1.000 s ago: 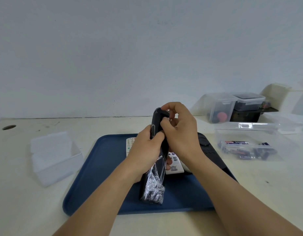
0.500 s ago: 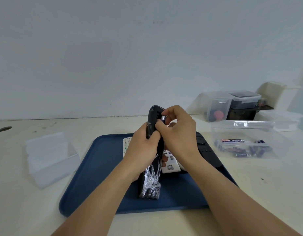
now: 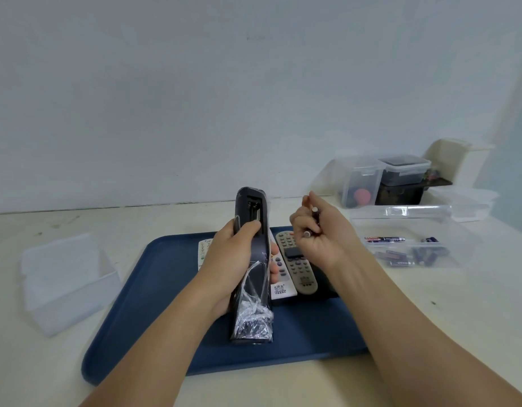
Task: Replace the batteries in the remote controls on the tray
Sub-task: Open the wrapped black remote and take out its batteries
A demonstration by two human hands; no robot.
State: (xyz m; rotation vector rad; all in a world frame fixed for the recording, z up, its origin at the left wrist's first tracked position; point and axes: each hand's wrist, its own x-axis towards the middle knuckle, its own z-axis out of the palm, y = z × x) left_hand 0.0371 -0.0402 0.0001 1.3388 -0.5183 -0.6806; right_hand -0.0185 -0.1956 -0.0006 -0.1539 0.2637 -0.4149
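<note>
My left hand (image 3: 233, 259) grips a long black remote (image 3: 254, 251) upright over the blue tray (image 3: 154, 292), its lower end in crinkled plastic wrap. Its battery compartment (image 3: 253, 211) at the top faces me, open. My right hand (image 3: 318, 233) is off to the right of the remote and holds two small batteries (image 3: 311, 223) in its curled fingers. A grey remote (image 3: 298, 265) and a white remote (image 3: 280, 277) lie on the tray behind my hands.
A clear bin (image 3: 412, 242) with several batteries stands to the right of the tray. An empty translucent box (image 3: 63, 277) sits to the left. Lidded plastic containers (image 3: 380, 180) crowd the back right corner near the wall.
My right hand has pulled away from the top of the black remote to the right, taking batteries out with it. The compartment now shows open. The left hand keeps its grip.
</note>
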